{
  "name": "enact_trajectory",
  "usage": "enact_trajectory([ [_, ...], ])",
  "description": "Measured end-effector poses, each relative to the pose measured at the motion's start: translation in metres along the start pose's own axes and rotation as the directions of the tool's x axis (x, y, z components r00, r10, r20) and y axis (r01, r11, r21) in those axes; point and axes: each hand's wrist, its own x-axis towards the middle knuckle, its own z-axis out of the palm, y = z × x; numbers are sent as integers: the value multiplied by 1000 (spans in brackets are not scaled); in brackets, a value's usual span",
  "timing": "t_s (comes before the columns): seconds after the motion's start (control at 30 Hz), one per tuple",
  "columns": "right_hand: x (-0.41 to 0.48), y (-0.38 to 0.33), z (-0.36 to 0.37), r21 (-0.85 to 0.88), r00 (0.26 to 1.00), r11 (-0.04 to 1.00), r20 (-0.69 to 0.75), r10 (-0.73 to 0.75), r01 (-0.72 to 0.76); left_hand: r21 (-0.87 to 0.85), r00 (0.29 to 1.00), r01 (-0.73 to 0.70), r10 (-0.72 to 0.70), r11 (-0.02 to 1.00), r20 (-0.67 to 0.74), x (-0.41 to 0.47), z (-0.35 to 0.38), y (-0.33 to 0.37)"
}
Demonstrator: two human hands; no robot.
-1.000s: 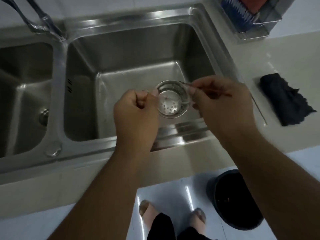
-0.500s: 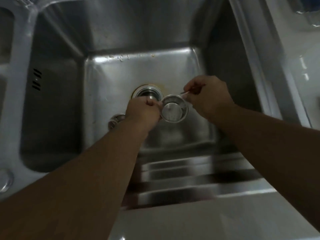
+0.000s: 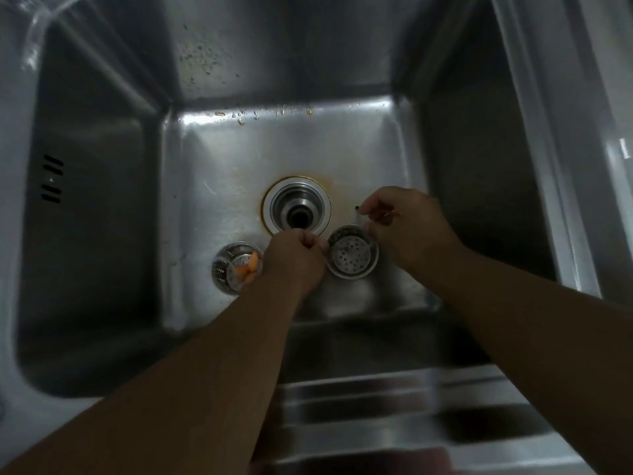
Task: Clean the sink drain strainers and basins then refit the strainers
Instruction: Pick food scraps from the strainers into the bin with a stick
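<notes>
Beside the open drain (image 3: 296,210) in a stainless steel basin (image 3: 222,159), the left hand (image 3: 295,260) pinches a small round perforated steel strainer (image 3: 352,254) while the right hand (image 3: 407,228) pinches a thin pick (image 3: 358,210); hole-picking seems underway, careful refitting likely follows.

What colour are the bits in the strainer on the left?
Orange; the scraps in that strainer show best in the head view.
</notes>
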Motion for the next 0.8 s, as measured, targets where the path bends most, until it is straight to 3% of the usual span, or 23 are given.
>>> enact_trajectory([
  [0.17,-9,-5,-2,-77,995,992,-13,-98,97,126,995,-89,94,988,-30,-5,-6,3],
  [0.3,-19,-23,0,-314,953,923,-132,-273,221,225,985,-130,152,966,-86,-15,-20,9],
  [0.37,-22,-36,11,-292,931,909,-121,-343,297,260,972,-163,201,952,-126,-20,-34,8],
  [0.5,-26,-56,43,-160,941,929,4,-338,334,309,922,-231,309,923,-235,-25,-69,0],
  [0.63,-29,-64,61,-122,934,927,71,-350,356,326,932,-116,216,938,-291,-16,-105,-16],
  [0.8,-25,-71,70,-111,930,930,159,-331,350,424,990,38,22,905,-137,2,-124,-28],
])
